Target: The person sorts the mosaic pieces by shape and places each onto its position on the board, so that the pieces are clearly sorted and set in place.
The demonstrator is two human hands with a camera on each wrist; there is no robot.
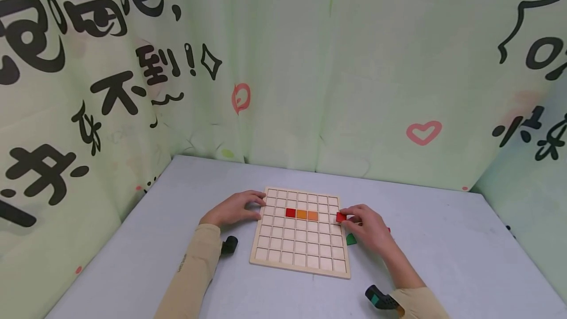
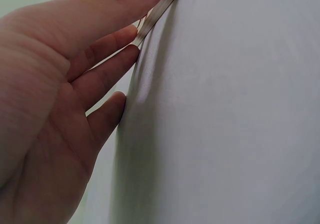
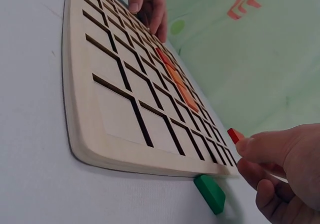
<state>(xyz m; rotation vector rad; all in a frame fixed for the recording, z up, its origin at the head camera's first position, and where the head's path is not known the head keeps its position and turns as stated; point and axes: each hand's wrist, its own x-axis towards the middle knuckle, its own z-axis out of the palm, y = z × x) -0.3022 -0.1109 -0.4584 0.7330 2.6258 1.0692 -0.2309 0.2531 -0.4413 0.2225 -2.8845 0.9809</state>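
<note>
A wooden grid board (image 1: 283, 265) lies on the table, with a red tile (image 1: 290, 212) and two orange tiles (image 1: 301, 214) side by side in one row of its cells. My left hand (image 1: 235, 209) rests at the board's left edge, touching it with fairly straight fingers. Between thumb and fingers, my right hand (image 1: 367, 228) pinches another red tile (image 3: 235, 135) over the right rim. On the table just beside that rim lies a green piece (image 3: 210, 193) with slanted sides, partly under the right hand in the head view.
A small red piece (image 1: 389, 230) peeks out behind the right hand, mostly hidden. Dark wrist devices sit at the left (image 1: 229, 245) and right sleeves. Pale green printed curtains (image 1: 283, 87) hang around the white table (image 1: 443, 260).
</note>
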